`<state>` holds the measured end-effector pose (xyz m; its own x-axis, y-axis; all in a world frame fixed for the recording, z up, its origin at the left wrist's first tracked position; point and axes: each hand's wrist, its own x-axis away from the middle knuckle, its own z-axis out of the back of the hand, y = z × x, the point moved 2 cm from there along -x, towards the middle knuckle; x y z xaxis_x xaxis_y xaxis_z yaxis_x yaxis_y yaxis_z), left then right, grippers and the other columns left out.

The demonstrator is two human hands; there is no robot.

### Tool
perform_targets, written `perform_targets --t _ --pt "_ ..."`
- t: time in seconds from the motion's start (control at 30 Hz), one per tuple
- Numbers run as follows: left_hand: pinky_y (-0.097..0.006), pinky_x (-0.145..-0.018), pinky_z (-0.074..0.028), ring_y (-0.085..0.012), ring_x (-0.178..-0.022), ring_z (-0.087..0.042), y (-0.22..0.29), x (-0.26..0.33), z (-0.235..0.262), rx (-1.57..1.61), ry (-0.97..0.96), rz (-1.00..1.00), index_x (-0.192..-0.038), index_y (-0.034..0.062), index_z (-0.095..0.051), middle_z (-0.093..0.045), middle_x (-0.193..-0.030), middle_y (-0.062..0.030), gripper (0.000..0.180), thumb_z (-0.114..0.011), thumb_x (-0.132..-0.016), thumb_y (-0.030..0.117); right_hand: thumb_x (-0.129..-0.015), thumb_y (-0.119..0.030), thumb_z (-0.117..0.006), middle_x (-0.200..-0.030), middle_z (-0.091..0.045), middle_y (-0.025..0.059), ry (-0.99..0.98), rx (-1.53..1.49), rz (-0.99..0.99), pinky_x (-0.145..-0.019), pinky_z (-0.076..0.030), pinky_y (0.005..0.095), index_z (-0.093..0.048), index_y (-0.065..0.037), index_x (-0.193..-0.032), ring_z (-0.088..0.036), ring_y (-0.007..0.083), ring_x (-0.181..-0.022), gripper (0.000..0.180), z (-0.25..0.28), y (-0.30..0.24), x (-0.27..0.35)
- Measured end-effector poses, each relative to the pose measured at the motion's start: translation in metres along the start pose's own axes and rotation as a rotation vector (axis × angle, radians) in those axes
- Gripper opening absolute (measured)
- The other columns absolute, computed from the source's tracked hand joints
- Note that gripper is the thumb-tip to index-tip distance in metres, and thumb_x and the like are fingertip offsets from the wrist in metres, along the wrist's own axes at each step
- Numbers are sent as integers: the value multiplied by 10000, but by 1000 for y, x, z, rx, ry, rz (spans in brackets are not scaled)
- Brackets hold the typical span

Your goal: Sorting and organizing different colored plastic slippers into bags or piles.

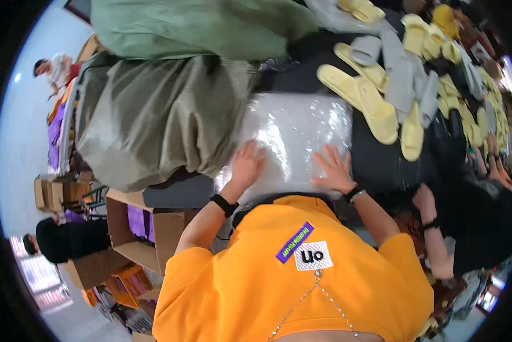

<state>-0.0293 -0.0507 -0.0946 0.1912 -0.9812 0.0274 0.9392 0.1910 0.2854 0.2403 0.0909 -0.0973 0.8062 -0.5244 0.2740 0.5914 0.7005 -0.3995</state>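
Observation:
In front of me a stack of clear plastic bags [293,134] lies flat on the dark table [375,165], its glossy surface catching the light. On its left side rests my left hand [248,165], fingers stretched forward and slightly blurred. My right hand [333,171] lies spread on the right part of the plastic, palm down. Neither hand grips anything. Beyond my right hand, a yellow slipper [367,105] and a grey slipper [401,85] belong to a loose pile.
A large olive-grey sack [164,119] sits left of the plastic, with a green sack [199,28] behind it. An open cardboard box [133,228] holding purple items stands at lower left. A person in black [478,222] works close on my right; others are at far left.

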Motion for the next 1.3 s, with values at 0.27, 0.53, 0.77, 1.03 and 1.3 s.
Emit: perform_targets --t 0.27,0.53,0.77,1.03,1.3 --pt "-458 -671 -448 -354 -833 -576 -154 -25 125 -311 259 531 -1231 159 -422 -446 -1215 -176 547 -551 -710 53 -645 -591 -620 -1449 -83 176 -63 -19 2 -982 47 634 -330 -194 -1347 -3 347 -1340 857 1 0 -6" --pt "-376 -622 -437 -269 -679 -564 -136 -21 158 479 458 565 -852 5 -550 -555 -695 -145 182 -464 -697 42 -631 -535 -671 -1445 -86 165 -44 -8 -34 -977 24 645 -334 -200 -1333 -12 350 -1336 847 7 -8 -5" --pt "-252 -574 -329 -118 -647 -383 -114 -13 175 1221 516 550 -726 -1 -495 -444 -695 12 114 -423 -640 -19 -621 -553 -666 -1446 -82 162 -42 6 -56 -977 12 649 -325 -204 -1337 -19 354 -1335 866 0 -5 -9" --pt "-236 -631 -397 -112 -690 -456 -120 50 211 1240 462 540 -824 -7 -563 -512 -774 15 262 -391 -629 -37 -637 -568 -648 -1449 -74 165 -65 25 -101 -991 20 623 -298 -210 -1351 5 352 -1338 872 -6 -6 -14" --pt "-241 -723 -417 -142 -823 -552 -82 135 225 1443 519 649 -923 -41 -596 -607 -909 -50 368 -420 -617 62 -640 -569 -645 -1450 -61 157 -78 24 -138 -996 41 610 -301 -215 -1340 13 339 -1339 857 2 -7 -19"
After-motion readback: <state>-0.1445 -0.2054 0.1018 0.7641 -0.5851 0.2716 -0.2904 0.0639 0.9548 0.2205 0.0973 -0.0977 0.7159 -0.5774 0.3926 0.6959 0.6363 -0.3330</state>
